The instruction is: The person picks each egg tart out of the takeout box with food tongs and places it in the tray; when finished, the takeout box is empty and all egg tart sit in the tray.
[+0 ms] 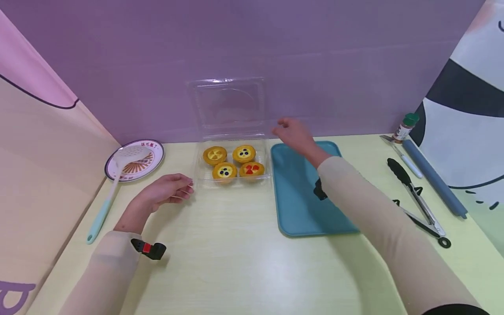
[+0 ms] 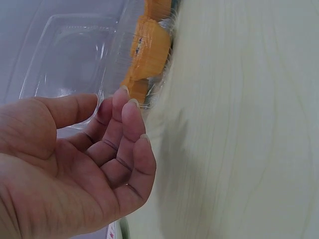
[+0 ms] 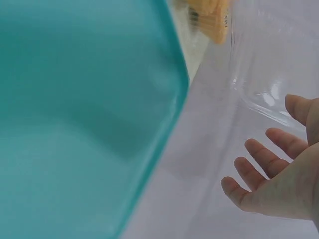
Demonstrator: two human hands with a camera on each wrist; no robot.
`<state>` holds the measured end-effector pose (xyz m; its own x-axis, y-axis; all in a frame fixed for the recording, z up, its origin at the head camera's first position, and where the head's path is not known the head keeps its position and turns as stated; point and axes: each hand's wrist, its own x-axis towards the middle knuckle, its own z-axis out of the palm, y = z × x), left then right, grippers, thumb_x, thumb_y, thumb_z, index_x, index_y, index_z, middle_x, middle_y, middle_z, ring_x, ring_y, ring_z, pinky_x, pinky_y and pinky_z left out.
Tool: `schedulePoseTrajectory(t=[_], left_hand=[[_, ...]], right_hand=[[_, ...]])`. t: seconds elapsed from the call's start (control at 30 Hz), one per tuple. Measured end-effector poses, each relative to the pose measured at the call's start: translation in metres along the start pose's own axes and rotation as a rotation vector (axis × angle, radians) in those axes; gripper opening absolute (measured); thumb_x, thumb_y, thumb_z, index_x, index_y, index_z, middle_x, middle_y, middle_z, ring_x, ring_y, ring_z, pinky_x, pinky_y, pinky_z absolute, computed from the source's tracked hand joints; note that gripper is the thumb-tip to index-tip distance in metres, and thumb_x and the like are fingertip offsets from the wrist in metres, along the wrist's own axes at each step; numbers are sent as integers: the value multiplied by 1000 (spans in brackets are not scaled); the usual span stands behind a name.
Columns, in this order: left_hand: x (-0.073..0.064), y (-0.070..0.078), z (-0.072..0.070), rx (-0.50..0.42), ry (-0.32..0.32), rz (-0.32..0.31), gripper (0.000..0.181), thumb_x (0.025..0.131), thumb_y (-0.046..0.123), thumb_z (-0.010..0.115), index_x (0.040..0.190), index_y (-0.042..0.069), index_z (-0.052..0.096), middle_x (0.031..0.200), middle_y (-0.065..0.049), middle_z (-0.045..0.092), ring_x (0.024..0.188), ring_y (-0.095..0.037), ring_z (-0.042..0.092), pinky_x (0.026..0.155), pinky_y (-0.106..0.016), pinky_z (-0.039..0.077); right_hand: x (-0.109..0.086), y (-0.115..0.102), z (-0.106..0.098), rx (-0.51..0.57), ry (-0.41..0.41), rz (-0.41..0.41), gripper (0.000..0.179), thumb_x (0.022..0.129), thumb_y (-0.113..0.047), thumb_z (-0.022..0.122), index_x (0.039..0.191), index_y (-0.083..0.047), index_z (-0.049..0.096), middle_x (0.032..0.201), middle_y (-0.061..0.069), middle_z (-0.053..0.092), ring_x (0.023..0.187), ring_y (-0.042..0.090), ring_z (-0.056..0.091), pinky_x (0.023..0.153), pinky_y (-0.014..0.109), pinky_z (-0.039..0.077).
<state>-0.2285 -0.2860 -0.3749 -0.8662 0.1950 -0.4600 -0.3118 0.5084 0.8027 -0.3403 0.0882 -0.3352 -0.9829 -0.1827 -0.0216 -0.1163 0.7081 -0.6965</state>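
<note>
A clear plastic clamshell box [image 1: 204,180] lies at the back of the table, its lid [image 1: 230,107] raised against the purple wall. Inside sit several egg tarts [image 1: 215,155], topped with yellow, dark blue or red pieces. My left hand [image 1: 167,190] hovers by the box's near left corner, fingers loosely bent and holding nothing; the left wrist view shows its bare palm [image 2: 75,174]. To the right of the raised lid is my right hand [image 1: 295,134], above the far end of a teal tray [image 1: 299,192]. Its fingers [image 3: 264,159] are spread and hold nothing.
On the left, a slotted spatula [image 1: 103,214] leans on a patterned plate [image 1: 151,164]. At the right lie metal tongs [image 1: 421,205], a knife [image 1: 409,164] and a blue-grey rod [image 1: 435,179]. A green-capped bottle [image 1: 405,127] stands behind them.
</note>
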Motion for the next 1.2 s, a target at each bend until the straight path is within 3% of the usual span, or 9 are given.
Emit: schedulePoseTrajectory(t=[0.13,0.33,0.57,0.73,0.9,1.2], left_hand=[[0,-1,-3,21,-10,-10,44,107,32,46,133,-4,46,101,1,65,90,-10,62,84,-28,52],[-1,-5,-6,27,-23,-22,46,107,32,45,134,-5,45,101,2,65,90,-9,62,83,-27,52],[-3,-6,-8,58,-33,-7,46,107,34,45,131,-5,46,100,2,66,88,-9,62,83,-28,52],[0,-4,-7,66,-47,1,44,107,35,45,130,-3,47,100,2,66,88,-10,62,82,-28,53],[3,-4,-8,81,-51,14,44,107,36,44,129,-2,48,101,2,66,89,-11,63,82,-29,53],[6,-2,-5,83,-61,22,43,107,36,45,127,-2,49,100,1,65,89,-11,62,81,-29,54]], right_hand=[[-34,11,-22,-196,-23,-126,59,101,-40,57,151,-10,43,157,12,42,146,33,37,116,54,35],[-99,43,-48,-334,-67,-216,66,100,-39,60,152,-5,38,156,20,40,145,41,34,116,60,30],[-167,96,-75,-382,48,-280,72,96,-42,66,151,-4,39,151,23,45,138,46,40,111,63,33],[-200,139,-99,-446,156,-198,83,91,-46,71,152,-1,36,150,27,43,135,51,40,105,67,34],[-216,177,-116,-462,212,-86,96,88,-49,72,154,5,26,148,37,39,132,57,38,101,69,33],[-222,203,-122,-382,99,167,116,90,-61,63,153,15,2,147,49,23,133,64,27,101,75,30]])
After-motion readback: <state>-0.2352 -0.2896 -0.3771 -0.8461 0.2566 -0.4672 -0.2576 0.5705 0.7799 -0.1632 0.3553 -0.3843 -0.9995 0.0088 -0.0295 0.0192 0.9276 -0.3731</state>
